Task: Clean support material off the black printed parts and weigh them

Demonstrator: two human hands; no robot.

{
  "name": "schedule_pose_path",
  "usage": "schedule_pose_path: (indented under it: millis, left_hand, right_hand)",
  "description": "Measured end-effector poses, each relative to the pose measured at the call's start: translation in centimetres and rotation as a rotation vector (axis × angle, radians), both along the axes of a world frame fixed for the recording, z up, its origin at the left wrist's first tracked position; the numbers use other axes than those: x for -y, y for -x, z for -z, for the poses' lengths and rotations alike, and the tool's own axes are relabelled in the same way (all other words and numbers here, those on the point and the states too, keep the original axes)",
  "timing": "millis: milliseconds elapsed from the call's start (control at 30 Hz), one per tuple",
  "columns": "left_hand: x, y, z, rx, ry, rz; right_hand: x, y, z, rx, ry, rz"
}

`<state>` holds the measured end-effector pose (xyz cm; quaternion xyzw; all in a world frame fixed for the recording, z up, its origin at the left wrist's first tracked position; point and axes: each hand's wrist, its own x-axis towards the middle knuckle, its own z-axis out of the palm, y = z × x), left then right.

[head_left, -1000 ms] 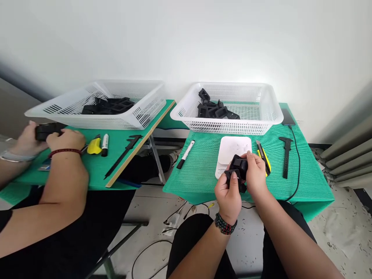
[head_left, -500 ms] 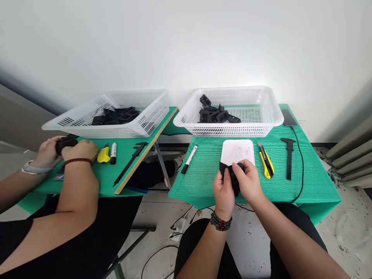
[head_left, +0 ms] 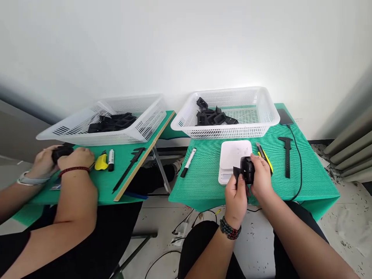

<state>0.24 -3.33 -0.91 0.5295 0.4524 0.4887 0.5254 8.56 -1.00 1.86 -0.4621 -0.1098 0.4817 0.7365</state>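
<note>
A black molded part [head_left: 247, 170] with rounded hollows is gripped between both my hands, in front of a white digital scale [head_left: 235, 153]. My left hand [head_left: 236, 197] pinches the part's flat flap at its left side. Around its right edge close the fingers of my right hand [head_left: 261, 175]. The yellow utility knife [head_left: 265, 157] lies just behind my right hand and is partly covered by it. To the right rests a black caliper [head_left: 287, 157]. A white marker with a black cap [head_left: 188, 162] lies left of the scale.
Behind the scale stands a white plastic basket [head_left: 223, 133] holding several black parts [head_left: 215, 115]. A black phone [head_left: 285, 116] trails a cable. At the left table, a co-worker's hands [head_left: 77, 159] hold a black part near another basket [head_left: 90, 140].
Both my hands have moved right with the black part and turned it, so its hollow side shows. The scale's front edge and display have come into view.
</note>
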Motion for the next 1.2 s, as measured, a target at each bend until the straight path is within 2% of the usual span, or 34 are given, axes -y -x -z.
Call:
schedule_pose_path:
  millis: [100, 267, 400, 500, 567, 667, 867, 1000, 1133, 1200]
  left_hand:
    - [0.4, -0.3, 0.1, 0.018, 0.028, 0.041]
    - [0.2, -0.1, -0.2, 0.019, -0.004, 0.016]
    - [-0.8, 1.0, -0.2, 0.019, -0.017, 0.02]
    - [-1.7, 1.9, 0.1, 0.024, -0.07, -0.054]
    - [-2.0, 2.3, 0.3, 0.019, -0.087, -0.114]
    - [-2.0, 2.6, 0.6, 0.003, -0.094, -0.159]
    - [-1.8, 2.6, 0.5, -0.024, -0.104, -0.161]
    - [-2.0, 2.7, 0.4, -0.039, -0.127, -0.114]
    - [-2.4, 2.8, 0.3, -0.018, -0.098, -0.057]
    - [-2.6, 2.8, 0.4, -0.006, -0.08, -0.073]
  right_hand:
    - [-0.1, -0.3, -0.3, -0.016, 0.047, 0.033]
    - [0.0, -0.3, -0.6, -0.018, 0.078, 0.025]
    - [0.1, -0.3, -0.5, 0.207, 0.033, -0.222]
    - [0.2, -0.1, -0.2, 0.495, -0.013, -0.38]
    - [0.4, 0.1, -0.2, 0.598, -0.023, -0.439]
    - [0.6, 0.3, -0.2, 0.644, -0.034, -0.501]
    - [0.7, -0.4, -0.5, 0.747, -0.069, -0.511]
    - [0.4, -1.4, -0.7, 0.723, -0.085, -0.615]
    - [0.4, -2.0, -1.1, 0.627, -0.073, -0.794]
    - [0.5, -2.1, -1.1, 0.677, -0.088, -0.822]
